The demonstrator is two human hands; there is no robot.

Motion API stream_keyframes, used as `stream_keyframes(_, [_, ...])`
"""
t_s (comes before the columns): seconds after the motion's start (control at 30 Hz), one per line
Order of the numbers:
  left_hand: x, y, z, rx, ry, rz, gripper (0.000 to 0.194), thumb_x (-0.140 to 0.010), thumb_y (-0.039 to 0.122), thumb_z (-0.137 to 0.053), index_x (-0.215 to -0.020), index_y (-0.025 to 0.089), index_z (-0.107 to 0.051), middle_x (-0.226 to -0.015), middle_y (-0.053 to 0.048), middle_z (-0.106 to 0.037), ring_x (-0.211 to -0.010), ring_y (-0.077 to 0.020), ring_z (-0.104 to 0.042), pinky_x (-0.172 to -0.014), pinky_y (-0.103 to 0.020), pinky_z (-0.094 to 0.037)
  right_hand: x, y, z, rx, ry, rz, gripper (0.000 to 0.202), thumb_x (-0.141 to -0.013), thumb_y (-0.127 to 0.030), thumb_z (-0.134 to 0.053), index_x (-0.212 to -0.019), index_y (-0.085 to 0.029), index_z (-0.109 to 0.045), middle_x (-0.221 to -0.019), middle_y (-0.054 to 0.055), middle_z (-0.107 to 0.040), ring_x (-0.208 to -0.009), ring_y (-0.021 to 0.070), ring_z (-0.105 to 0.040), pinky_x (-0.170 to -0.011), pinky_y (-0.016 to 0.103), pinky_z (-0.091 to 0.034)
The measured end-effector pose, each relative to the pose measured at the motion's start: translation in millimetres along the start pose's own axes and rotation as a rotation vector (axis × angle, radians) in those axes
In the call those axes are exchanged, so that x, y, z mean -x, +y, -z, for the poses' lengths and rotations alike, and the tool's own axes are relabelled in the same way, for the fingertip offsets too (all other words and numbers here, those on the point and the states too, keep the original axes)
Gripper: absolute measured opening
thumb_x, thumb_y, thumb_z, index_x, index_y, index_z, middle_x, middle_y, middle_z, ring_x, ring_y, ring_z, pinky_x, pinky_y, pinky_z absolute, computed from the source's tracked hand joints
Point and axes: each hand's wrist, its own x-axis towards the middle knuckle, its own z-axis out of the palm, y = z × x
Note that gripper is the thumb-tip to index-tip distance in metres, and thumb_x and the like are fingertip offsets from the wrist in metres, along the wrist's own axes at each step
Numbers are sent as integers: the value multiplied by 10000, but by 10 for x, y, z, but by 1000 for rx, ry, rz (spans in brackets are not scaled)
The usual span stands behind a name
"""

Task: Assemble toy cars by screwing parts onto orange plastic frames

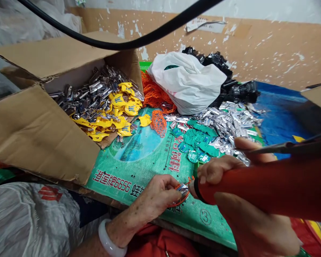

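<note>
A small orange plastic piece [179, 202] with a shiny metal part [183, 190] on it is pinched between the thumb and fingers of my left hand [160, 196], low over the green printed sheet [149, 160]. My right hand [256, 214] is wrapped round a red cylindrical power tool [246, 185]. The tool's dark tip touches or nearly touches the metal part; the exact contact is too small to tell. Just beyond the tool lie green plastic pieces [195, 139] beside a pile of silver metal parts [227, 121].
An open cardboard box [42, 132] at left spills metal parts and yellow pieces [117, 110]. A white bag [189, 82], orange pieces [155, 92] and black parts [240, 91] stand behind. A black cable [123, 44] crosses the top. Blue sheeting [280, 110] lies right.
</note>
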Motion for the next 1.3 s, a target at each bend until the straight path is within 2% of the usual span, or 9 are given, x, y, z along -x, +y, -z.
stream_keyframes(0.17, [-21,-43,-11,3,-4,-23,121,-636,276,-605,-683,165,-605,-524,65,-494,-494,-87,-369,-507,-227,-274,23,25,14,24,-22,12,636,-732,-227,-741,-1286,-368,-462,-783,-10,-621,-707,197,-603,-733,403,-529])
stream_keyframes(0.33, [-31,-68,-44,46,6,-7,152,-607,285,-637,-674,149,-618,-577,39,-531,-536,-94,-393,-511,-227,-278,41,59,27,114,-34,9,333,-730,-211,-727,-1025,-302,-600,-769,6,-604,-750,213,-601,-745,427,-536])
stream_keyframes(0.57, [-31,-82,-82,92,53,-2,144,-586,279,-664,-610,161,-584,-522,65,-478,-509,-85,-361,-514,-235,-264,16,96,3,179,-68,25,129,-726,-189,-700,-797,-262,-621,-732,2,-592,-738,201,-587,-708,396,-533])
stream_keyframes(0.77, [-10,-93,-109,210,27,51,159,-552,258,-695,-602,157,-583,-530,59,-516,-505,-80,-385,-509,-232,-271,51,126,-27,115,-66,38,215,-710,-194,-730,-881,-279,-632,-715,-13,-584,-728,187,-581,-681,358,-534])
stream_keyframes(0.83, [2,-84,-80,203,13,47,150,-578,257,-691,-651,149,-617,-550,55,-529,-518,-80,-402,-525,-230,-292,54,92,-30,58,-48,47,301,-718,-213,-743,-981,-304,-629,-734,-14,-595,-709,183,-585,-684,364,-536])
stream_keyframes(0.93, [12,-63,-6,114,-3,-2,192,-649,296,-699,-752,137,-667,-615,37,-555,-574,-90,-438,-551,-229,-305,34,0,10,-85,-26,84,542,-727,-270,-764,-1206,-380,-534,-739,-26,-610,-666,173,-584,-663,364,-535])
stream_keyframes(1.1, [14,-32,76,10,-4,10,290,-736,398,-676,-871,142,-686,-633,31,-558,-564,-94,-420,-529,-223,-287,-14,-60,265,-108,140,112,630,-718,-232,-776,-1272,-342,-498,-738,-12,-636,-679,174,-597,-666,353,-538])
stream_keyframes(1.2, [17,-6,104,-44,-12,39,269,-753,373,-665,-932,176,-702,-624,48,-553,-536,-88,-396,-508,-210,-283,-3,15,455,-75,223,56,649,-693,-240,-787,-1263,-352,-496,-728,-17,-625,-661,177,-588,-574,326,-517])
stream_keyframes(1.3, [7,4,149,-68,-29,66,291,-765,364,-671,-1012,214,-705,-704,32,-627,-556,-97,-444,-509,-207,-318,41,107,589,-43,257,8,664,-699,-233,-771,-1279,-354,-470,-717,-24,-613,-645,175,-584,-532,312,-491])
